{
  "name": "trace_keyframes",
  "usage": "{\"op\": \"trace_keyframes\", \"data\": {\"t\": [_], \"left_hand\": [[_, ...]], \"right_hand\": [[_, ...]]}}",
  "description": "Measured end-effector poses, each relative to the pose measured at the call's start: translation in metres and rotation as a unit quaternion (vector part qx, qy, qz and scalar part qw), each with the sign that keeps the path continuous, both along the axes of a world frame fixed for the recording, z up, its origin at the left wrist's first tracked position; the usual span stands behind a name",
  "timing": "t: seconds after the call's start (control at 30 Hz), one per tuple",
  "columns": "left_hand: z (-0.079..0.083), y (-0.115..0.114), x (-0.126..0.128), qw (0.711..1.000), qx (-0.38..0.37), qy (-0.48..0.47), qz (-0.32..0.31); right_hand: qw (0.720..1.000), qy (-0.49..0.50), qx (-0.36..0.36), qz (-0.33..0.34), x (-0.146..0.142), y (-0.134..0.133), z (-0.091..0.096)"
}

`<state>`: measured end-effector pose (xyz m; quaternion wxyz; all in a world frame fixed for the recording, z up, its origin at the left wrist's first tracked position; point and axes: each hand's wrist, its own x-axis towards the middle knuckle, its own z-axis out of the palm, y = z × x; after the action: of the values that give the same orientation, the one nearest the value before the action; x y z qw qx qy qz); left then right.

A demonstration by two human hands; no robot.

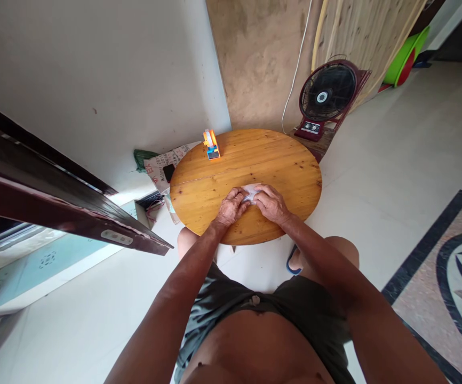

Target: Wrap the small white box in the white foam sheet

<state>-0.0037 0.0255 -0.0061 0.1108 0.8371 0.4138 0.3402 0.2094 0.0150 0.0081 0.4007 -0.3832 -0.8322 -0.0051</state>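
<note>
Over the front half of the round wooden table (199, 197), both my hands hold one small whitish, partly see-through wrapped piece (251, 192); its exact kind cannot be made out. My left hand (232, 206) grips its left end with curled fingers. On the opposite end, the fingers of my right hand (270, 202) are closed, partly covering it. Farther back on the table stands an orange and blue tape dispenser (212, 145) with a roll in it, apart from both hands.
A dark red fan (327, 90) stands on the floor behind the table, to the right. Left of the table lie printed cardboard (162, 164) and a dark phone-like object (169, 172). A dark door edge (135, 234) juts in from the left.
</note>
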Motion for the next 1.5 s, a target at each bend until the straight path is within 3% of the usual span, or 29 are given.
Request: {"op": "trace_keyframes", "data": {"t": [0.17, 0.33, 0.57, 0.73, 1.0, 1.2, 1.5], "left_hand": [[-0.002, 0.001, 0.001, 1.0, 0.009, 0.017, 0.016], [-0.004, 0.001, 0.001, 1.0, 0.015, 0.015, 0.013], [-0.004, 0.001, 0.002, 0.999, 0.046, 0.016, 0.009], [-0.003, 0.003, 0.002, 0.998, 0.059, 0.018, -0.029], [-0.001, 0.003, 0.005, 0.998, 0.002, 0.017, -0.06], [0.007, 0.01, 0.007, 0.997, -0.028, 0.019, -0.071], [0.006, 0.026, 0.016, 0.996, -0.04, 0.004, -0.078]], "right_hand": [[0.997, 0.079, -0.023, 0.009, -0.004, 0.004, 0.008], [0.994, 0.093, -0.047, -0.027, -0.005, 0.016, 0.023], [0.985, 0.101, -0.118, -0.071, -0.006, 0.049, 0.051], [0.972, 0.124, -0.18, -0.088, -0.01, 0.077, 0.062], [0.898, 0.272, -0.336, -0.085, -0.016, 0.132, 0.055], [0.857, 0.282, -0.42, -0.097, -0.014, 0.165, 0.052], [0.898, 0.122, -0.386, -0.174, -0.011, 0.192, 0.019]]}}
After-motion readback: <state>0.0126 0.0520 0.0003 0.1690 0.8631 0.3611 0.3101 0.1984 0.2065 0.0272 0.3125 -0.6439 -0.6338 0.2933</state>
